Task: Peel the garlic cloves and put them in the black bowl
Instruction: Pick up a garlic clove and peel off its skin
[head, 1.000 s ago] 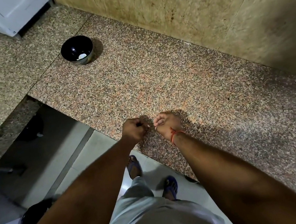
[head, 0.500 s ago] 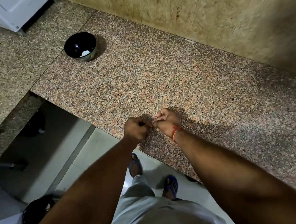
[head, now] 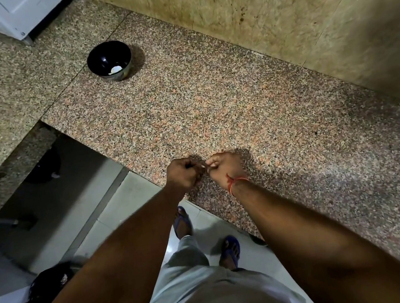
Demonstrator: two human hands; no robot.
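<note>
Presently pinching a small pale garlic clove (head: 205,168) between left hand (head: 182,177) and right hand (head: 224,167) at the counter (head: 253,117) edge, black bowl (head: 109,61) well beyond: likely lost floorward if squeezed out.

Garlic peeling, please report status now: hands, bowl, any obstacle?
Left hand and right hand both pinch a small garlic clove over the counter edge. Black bowl far left, one peeled piece inside. Path between looks free.
</note>
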